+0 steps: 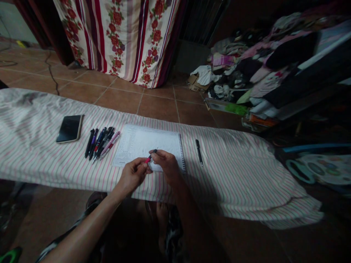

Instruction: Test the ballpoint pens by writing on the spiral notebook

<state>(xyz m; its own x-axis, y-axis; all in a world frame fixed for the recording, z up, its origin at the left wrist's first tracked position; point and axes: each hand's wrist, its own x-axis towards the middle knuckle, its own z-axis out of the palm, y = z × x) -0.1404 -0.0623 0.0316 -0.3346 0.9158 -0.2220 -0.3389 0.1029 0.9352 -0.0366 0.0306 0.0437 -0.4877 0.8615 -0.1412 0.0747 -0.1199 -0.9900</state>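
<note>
Above the near edge of a spiral notebook [153,137], my two hands meet around a small pen [148,159] with a red body and a dark tip end. My left hand [135,171] is closed, pinching its red part. At the dark end, the fingers of my right hand [166,163] are closed on it too. My fingers hide part of the pen. Left of the notebook lies a bunch of several pens [101,143], black, purple and pink. One black pen [199,152] lies alone to the right of the notebook.
A striped cloth [233,175] covers the long low table. Toward its left end lies a dark-screened phone [70,128]. Beyond the table hang a floral curtain [123,36] and, at right, a heap of clothes [246,65] on the tiled floor [159,102].
</note>
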